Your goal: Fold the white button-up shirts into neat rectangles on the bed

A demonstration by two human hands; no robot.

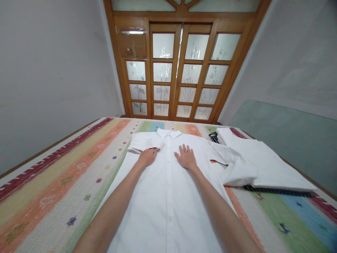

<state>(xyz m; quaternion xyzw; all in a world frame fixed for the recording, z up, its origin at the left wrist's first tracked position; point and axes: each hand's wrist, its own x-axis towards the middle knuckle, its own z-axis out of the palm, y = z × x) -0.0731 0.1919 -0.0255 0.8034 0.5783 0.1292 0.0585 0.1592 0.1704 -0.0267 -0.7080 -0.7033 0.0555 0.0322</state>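
Observation:
A white button-up shirt (155,203) lies front side up, its collar (169,133) at the far end and its button line running toward me. The sleeve on the left (144,143) is folded in across the chest. My left hand (147,157) is closed on the open end of that sleeve, with some fingertips hidden by the cloth. My right hand (186,157) rests flat on the other side of the chest, fingers spread, holding nothing. Beyond it, the right sleeve (240,170) sticks out to the side, loosely creased, with a gap showing orange cloth beneath.
Under the shirt is a bed with a striped, patterned cover (86,175). A stack of folded white cloth (273,163) sits at the right, with black patterned fabric (281,191) under it. A pale green panel (289,126) stands behind that. Wooden glass-paned doors (181,84) close off the far end.

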